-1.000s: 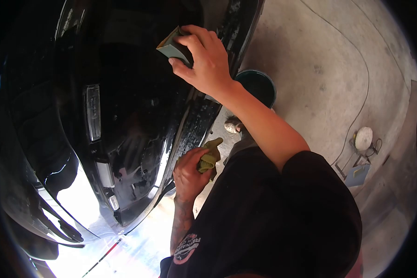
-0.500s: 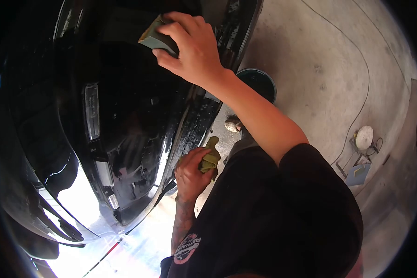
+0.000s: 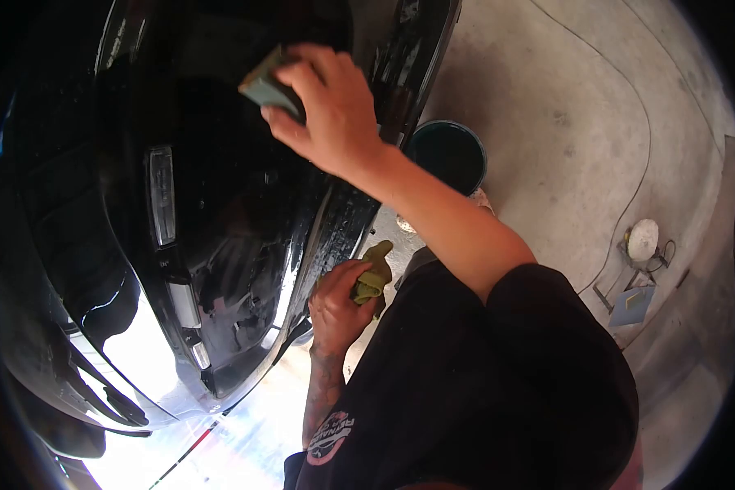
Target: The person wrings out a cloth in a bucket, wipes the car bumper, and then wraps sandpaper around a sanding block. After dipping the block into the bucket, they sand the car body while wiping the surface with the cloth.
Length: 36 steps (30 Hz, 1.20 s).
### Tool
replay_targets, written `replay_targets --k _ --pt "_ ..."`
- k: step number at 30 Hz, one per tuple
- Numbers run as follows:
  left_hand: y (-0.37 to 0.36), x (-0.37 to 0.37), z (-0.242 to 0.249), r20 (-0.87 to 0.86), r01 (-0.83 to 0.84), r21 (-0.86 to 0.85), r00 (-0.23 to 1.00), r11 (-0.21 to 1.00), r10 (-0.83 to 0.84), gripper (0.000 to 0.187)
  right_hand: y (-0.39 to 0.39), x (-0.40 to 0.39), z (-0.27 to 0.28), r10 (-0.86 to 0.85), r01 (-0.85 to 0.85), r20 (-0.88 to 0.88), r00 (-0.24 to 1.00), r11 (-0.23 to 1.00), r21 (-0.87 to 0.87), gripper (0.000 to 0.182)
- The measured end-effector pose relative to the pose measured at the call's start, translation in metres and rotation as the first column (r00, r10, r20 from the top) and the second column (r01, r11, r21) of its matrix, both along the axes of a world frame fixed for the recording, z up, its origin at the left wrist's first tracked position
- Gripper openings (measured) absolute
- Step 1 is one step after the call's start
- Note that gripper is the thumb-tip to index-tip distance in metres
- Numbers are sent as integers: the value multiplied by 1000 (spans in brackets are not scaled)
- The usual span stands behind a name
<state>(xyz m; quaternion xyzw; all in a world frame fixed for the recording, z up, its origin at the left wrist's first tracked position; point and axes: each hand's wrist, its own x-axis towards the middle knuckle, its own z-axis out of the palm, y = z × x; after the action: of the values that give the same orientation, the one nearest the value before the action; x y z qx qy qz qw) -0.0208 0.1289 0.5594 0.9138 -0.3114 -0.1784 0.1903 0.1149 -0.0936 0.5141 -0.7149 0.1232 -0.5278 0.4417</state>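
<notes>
The black car panel (image 3: 229, 90), glossy and wet-looking, fills the left side of the view. My right hand (image 3: 331, 106) is closed around a grey-green sanding block (image 3: 269, 91) with a brownish edge, over the dark panel. The block's underside is hidden, so its contact with the paint cannot be made out. Lower down, my left hand (image 3: 337, 306) grips a crumpled olive-green cloth (image 3: 373, 282) beside the car's edge. Narrow clear lamps (image 3: 162, 196) are set into the bodywork to the left of my hands.
A dark bucket (image 3: 447, 155) stands on the concrete floor (image 3: 547, 106) beyond my right forearm, close to my shoe. A cable (image 3: 647, 155) curves across the floor. At the right lie a round whitish object (image 3: 643, 238) on a stand and a grey sheet (image 3: 631, 305).
My right hand and the sanding block have shifted slightly down and left in the view. My left hand stays in place with the cloth. More of the bucket shows.
</notes>
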Motion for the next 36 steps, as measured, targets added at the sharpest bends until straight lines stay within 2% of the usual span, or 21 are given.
replay_targets --k 3,6,9,14,18,21,23,25,29,30,33,36 --pt "0 1 0 -3 -14 -3 1000 1000 14 46 11 -9 -6 33 -33 -16 999 999 -10 44" --pt "1 1 0 6 -14 -5 1000 1000 14 46 -9 17 10 -95 95 57 994 995 -1 44" --pt "3 0 0 -2 -23 4 1000 1000 23 47 -1 18 20 -118 115 24 993 990 80 44" --pt "4 2 -1 -21 -25 2 999 1000 25 47 50 -24 5 93 -89 -41 995 990 106 45" --pt "2 3 2 -12 -23 4 1000 1000 23 46 12 6 17 -76 77 -11 997 992 99 43" --pt "4 1 2 -17 -36 9 999 999 36 46 5 11 24 -98 101 -27 995 985 143 43" --pt "6 0 0 -20 -43 6 999 999 43 45 23 -5 20 4 10 -75 997 982 190 43" --pt "8 1 -2 -15 -39 6 999 999 39 45 39 -16 12 46 -39 -39 998 988 152 46" --pt "4 2 2 -5 -35 2 999 999 35 44 9 4 17 -62 71 -70 996 988 138 42" --pt "3 2 3 -6 -38 1 999 999 38 45 0 11 20 -94 98 -32 995 980 174 41" --pt "4 1 2 -13 -50 5 999 999 50 45 10 0 18 -64 80 -90 994 981 178 41" --pt "6 1 1 -19 -47 23 999 999 48 46 45 -25 -2 37 -22 -87 995 985 169 43"
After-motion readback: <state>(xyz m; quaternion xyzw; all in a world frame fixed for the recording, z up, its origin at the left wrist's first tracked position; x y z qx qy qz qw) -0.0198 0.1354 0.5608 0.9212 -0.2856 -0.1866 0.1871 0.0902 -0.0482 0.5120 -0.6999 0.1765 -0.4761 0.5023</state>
